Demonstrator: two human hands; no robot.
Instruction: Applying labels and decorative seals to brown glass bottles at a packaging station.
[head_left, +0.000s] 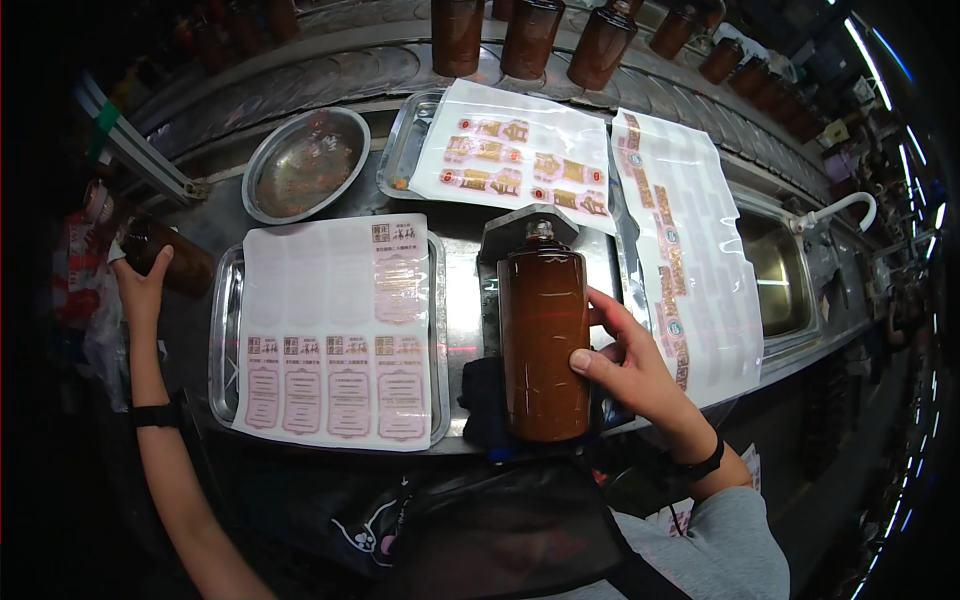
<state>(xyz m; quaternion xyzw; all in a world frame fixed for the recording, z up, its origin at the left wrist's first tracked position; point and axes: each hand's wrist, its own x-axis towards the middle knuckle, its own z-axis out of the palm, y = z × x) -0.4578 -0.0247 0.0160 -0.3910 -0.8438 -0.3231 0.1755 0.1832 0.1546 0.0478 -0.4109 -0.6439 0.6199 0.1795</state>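
My right hand [632, 362] grips a brown glazed bottle [545, 345] from its right side, thumb in front. The bottle stands upright at the table's front, its short neck uppermost, in front of a small metal stand [520, 228]. At the far left my left hand [145, 280] is on another brown bottle [180, 258], which is tilted, with thumb and fingers spread around its body. Something small and white [117, 250] shows at its fingertips. Between the hands, a sheet of pink labels [335, 300] lies on a metal tray [437, 340]; several labels are gone from its upper part.
A round metal bowl [306, 165] sits behind the labels. Gold labels [520, 150] lie on another tray [398, 165], beside a strip-label sheet [690, 260]. Several brown bottles [530, 40] stand along the conveyor [370, 68]. Right is a sink [775, 285] with a tap [845, 205]. Dark cloth [483, 405] lies by my bottle.
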